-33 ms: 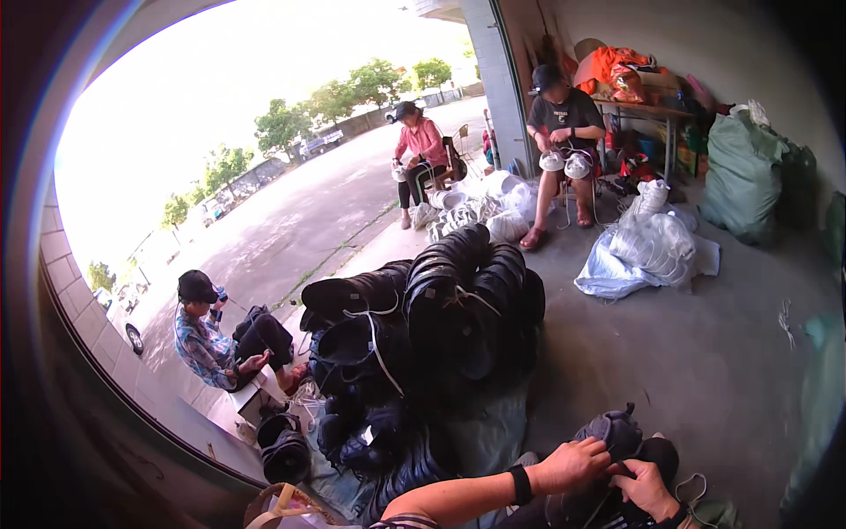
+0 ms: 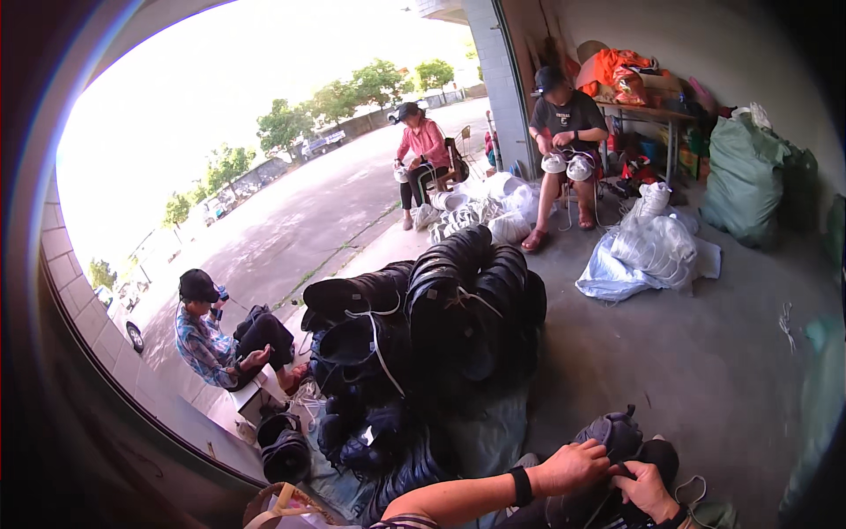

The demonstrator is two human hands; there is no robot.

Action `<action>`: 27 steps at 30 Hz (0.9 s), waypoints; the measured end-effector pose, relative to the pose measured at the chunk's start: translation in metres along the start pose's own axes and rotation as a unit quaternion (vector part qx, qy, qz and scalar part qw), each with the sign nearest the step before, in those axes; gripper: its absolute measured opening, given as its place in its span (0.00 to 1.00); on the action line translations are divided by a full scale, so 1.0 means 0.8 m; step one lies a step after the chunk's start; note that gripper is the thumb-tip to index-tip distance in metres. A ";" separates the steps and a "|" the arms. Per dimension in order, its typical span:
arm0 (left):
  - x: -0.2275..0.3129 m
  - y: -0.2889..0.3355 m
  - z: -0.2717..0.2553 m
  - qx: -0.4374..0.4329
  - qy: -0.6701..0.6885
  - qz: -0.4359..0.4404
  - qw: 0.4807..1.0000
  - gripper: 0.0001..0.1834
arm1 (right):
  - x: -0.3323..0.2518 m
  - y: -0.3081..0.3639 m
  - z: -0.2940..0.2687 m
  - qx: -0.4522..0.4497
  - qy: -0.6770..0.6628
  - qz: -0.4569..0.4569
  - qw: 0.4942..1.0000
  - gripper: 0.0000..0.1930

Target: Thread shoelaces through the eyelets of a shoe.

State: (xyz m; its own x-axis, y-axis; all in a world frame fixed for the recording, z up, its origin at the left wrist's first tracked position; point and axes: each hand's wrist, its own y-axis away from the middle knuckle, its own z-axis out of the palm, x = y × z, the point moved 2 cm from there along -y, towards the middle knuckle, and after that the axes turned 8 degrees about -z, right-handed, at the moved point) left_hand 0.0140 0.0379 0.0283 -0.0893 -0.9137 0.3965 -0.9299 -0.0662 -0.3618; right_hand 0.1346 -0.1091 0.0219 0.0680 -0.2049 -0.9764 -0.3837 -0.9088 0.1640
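A dark cap [image 2: 614, 430] lies over my lap at the lower right. My left hand [image 2: 571, 467], with a black band on the wrist, is closed at its near edge with the fingertips pinched together. Beside it, my right hand [image 2: 650, 492] is closed too, thumb and fingers gripping dark cloth that seems part of the cap. The exact spot between the fingertips is too small to make out. A pale cord [image 2: 694, 487] loops next to my right wrist.
Stacks of nested dark caps [image 2: 458, 304], some tied with white cord, stand ahead on a sheet [image 2: 493, 432]. A basket [image 2: 286, 504] is at the lower left. Three people sit beyond, two of them handling white caps. White bundles [image 2: 652, 251] and a green sack [image 2: 743, 176] lie right.
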 end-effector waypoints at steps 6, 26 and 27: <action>0.002 0.003 0.000 -0.005 0.001 -0.025 1.000 0.09 | 0.010 -0.003 -0.002 -0.018 0.002 -0.015 1.000 0.07; 0.004 -0.011 -0.002 -0.069 -0.008 -0.027 0.997 0.14 | -0.014 0.006 0.008 -0.003 0.053 -0.052 0.997 0.06; 0.003 -0.011 -0.001 -0.073 -0.017 -0.035 0.997 0.14 | -0.013 0.006 0.008 -0.004 0.054 -0.053 0.997 0.06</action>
State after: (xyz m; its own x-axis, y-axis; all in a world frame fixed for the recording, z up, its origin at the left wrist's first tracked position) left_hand 0.0212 0.0366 0.0330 -0.0126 -0.9221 0.3867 -0.9755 -0.0735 -0.2073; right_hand 0.1263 -0.1093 0.0317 0.2062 -0.1442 -0.9678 -0.3623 -0.9300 0.0614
